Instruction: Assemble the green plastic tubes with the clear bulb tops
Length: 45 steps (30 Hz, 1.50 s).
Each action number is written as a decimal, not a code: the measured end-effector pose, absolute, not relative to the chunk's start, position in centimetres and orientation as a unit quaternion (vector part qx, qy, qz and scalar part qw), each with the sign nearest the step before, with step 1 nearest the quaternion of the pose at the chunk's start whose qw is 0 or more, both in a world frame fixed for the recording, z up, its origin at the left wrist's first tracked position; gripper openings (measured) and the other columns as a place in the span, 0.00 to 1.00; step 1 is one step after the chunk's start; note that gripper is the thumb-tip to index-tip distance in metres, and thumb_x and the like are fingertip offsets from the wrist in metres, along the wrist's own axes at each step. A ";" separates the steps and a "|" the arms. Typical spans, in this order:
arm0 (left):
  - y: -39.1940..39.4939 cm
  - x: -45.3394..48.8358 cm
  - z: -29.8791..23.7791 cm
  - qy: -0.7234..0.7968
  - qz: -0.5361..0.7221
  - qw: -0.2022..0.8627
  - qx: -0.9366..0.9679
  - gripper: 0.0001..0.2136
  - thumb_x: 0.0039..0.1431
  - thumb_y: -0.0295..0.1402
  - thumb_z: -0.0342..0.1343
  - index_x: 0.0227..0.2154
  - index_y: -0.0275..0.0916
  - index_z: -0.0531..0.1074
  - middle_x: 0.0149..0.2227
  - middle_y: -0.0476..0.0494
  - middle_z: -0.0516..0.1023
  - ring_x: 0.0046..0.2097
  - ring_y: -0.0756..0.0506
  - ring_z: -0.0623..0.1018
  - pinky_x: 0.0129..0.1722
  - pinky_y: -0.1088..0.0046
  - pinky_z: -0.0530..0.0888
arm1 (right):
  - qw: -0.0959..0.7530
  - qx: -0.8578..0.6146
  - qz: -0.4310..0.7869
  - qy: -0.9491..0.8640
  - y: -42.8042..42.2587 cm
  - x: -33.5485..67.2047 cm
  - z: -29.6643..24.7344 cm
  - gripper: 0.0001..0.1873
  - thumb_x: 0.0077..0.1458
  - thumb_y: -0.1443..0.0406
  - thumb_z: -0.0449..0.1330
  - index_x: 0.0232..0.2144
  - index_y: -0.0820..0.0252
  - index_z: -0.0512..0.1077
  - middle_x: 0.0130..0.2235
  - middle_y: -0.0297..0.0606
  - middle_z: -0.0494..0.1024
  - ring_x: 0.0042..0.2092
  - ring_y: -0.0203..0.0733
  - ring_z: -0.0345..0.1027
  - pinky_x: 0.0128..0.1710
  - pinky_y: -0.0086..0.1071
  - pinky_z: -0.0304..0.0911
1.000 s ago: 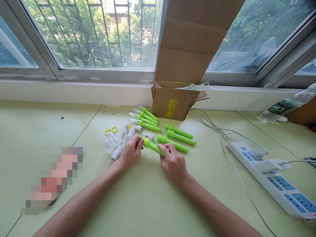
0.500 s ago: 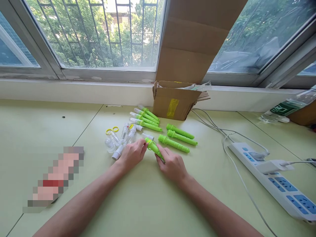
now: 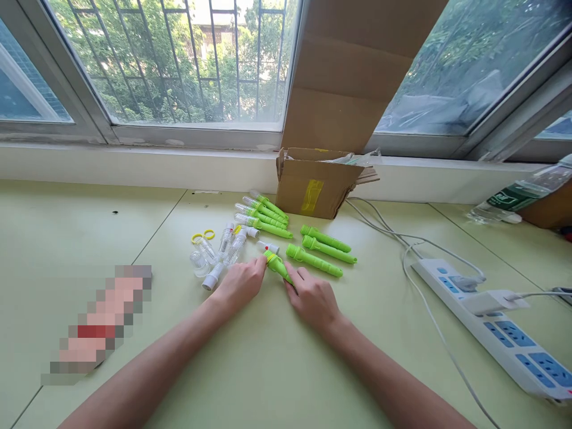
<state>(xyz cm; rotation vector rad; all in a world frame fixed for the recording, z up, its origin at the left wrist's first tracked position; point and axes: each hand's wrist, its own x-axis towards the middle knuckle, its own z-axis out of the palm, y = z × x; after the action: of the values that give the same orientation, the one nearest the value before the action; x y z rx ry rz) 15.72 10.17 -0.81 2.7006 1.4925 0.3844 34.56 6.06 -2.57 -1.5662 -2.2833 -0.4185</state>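
Observation:
My right hand point(image 3: 313, 300) is closed around the lower end of a green plastic handle point(image 3: 277, 265), which points up and left on the pale green table point(image 3: 277, 363). Fingertips of my left hand point(image 3: 239, 282) pinch at the handle's ribbed top end. Just beyond lie three more green handles point(image 3: 324, 247) side by side. Further back, several green pieces with clear tips point(image 3: 263, 214) form a row. Left of my hands sit clear and white small parts point(image 3: 214, 253) and two yellow rings point(image 3: 202, 236).
An open cardboard box point(image 3: 315, 186) stands at the windowsill, with a cardboard sheet point(image 3: 353, 65) leaning behind it. A white power strip point(image 3: 500, 325) with plugs and cables lies at the right. A plastic bottle point(image 3: 518, 193) lies far right. A blurred patch point(image 3: 96, 325) sits at the left.
Both hands have drawn slightly closer together on the green handle, whose far end tilted up a little. The other parts have not moved.

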 end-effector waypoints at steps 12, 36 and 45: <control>9.1 16.9 -1.1 0.561 0.131 0.024 0.817 0.12 0.65 0.31 0.39 0.33 0.36 0.67 0.28 0.41 0.77 0.27 0.42 0.77 0.22 0.71 0.57 | 0.115 -0.527 -0.197 -0.819 5.9 34.3 -2.4 0.21 0.59 0.68 0.50 0.53 0.65 0.68 0.28 0.40 0.74 0.22 0.34 0.62 0.20 0.32 0.42; 10.8 15.4 -1.6 0.428 0.367 0.246 0.789 0.03 0.57 0.33 0.50 0.31 0.39 0.65 0.21 0.54 0.69 0.22 0.55 0.65 0.24 0.79 0.63 | 0.156 -0.557 -0.174 -0.797 5.8 34.2 -1.8 0.20 0.61 0.63 0.49 0.53 0.63 0.68 0.29 0.38 0.73 0.25 0.36 0.63 0.22 0.33 0.41; 10.9 15.3 -1.4 0.441 0.427 0.384 0.690 0.10 0.60 0.40 0.49 0.31 0.40 0.59 0.23 0.53 0.68 0.20 0.55 0.65 0.21 0.79 0.62 | 0.257 -0.530 -0.187 -0.786 5.8 33.8 -1.6 0.18 0.60 0.61 0.51 0.47 0.66 0.70 0.31 0.39 0.72 0.31 0.38 0.65 0.27 0.31 0.51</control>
<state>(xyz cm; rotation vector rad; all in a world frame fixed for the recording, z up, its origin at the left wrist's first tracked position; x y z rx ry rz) 15.34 10.87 -1.44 1.7578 1.1248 1.0877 33.82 5.76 -1.63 -1.4377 -2.1318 -0.5067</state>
